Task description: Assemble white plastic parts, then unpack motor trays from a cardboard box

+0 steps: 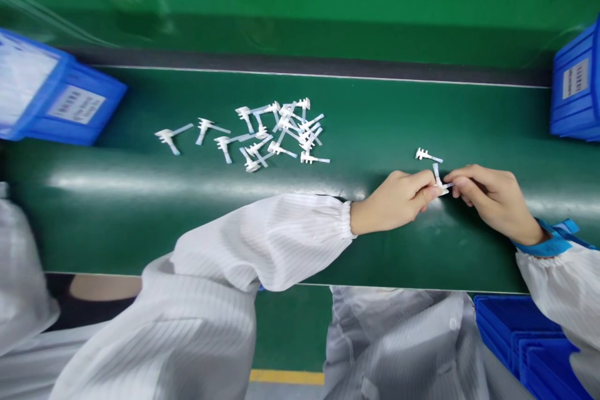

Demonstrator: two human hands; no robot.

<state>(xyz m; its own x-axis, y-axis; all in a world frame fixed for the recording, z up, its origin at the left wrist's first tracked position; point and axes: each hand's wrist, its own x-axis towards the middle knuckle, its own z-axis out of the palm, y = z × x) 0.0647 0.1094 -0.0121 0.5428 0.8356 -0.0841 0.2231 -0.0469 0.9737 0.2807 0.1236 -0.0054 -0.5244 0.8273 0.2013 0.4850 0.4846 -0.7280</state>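
Right of centre in the frame: left hand [394,201], grip closed, pinching one white piece [440,188]; right hand [499,201], grip nearly closed, fingering its pale strip [449,185]. Left of centre: cluster of similar pieces [285,128], lying on green desk [375,119].

White label [77,104] on left bin [100,128], another label [575,79] on right bin [574,117], both printed — wording illegible

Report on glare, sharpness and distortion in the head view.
Head view: whitish glare streaks the green work surface, strongest toward its left side; fine print on the left bin's label is too soft to read; the left bin and right bin look skewed near the frame edges, possibly from a wide lens.
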